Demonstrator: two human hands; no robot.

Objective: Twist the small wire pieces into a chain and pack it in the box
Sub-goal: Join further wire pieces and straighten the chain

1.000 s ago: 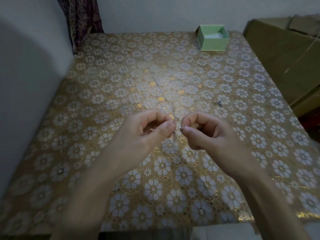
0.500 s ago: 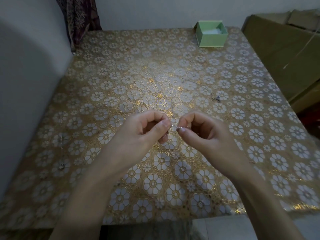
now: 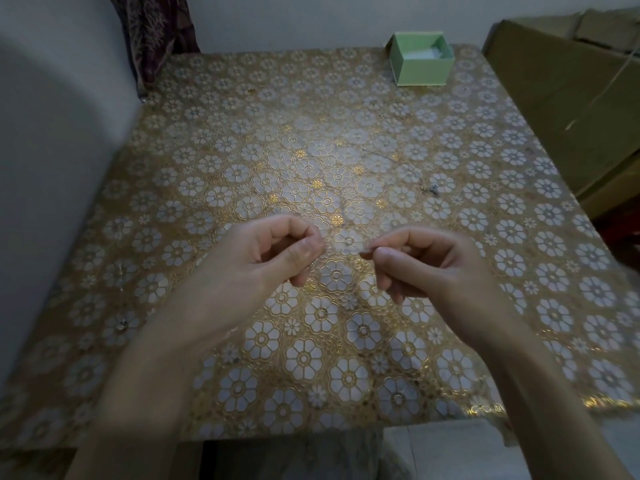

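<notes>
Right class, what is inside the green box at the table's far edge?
The green box is open; something pale white lines its inside. The near wall hides the bottom, so any chain there cannot be seen.

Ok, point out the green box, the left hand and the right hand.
green box (image 3: pixel 423 71): head view, on its front wall.
left hand (image 3: pixel 256 252): head view, on the middle of the hand, fingers curled.
right hand (image 3: pixel 420 263): head view, on the middle of the hand, fingers curled.

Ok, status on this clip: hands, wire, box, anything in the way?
Left hand and right hand both raised over the table, fingers pinched, apart. Wire too fine to make out between them. Green box open, far right corner. Nothing blocking.
</notes>
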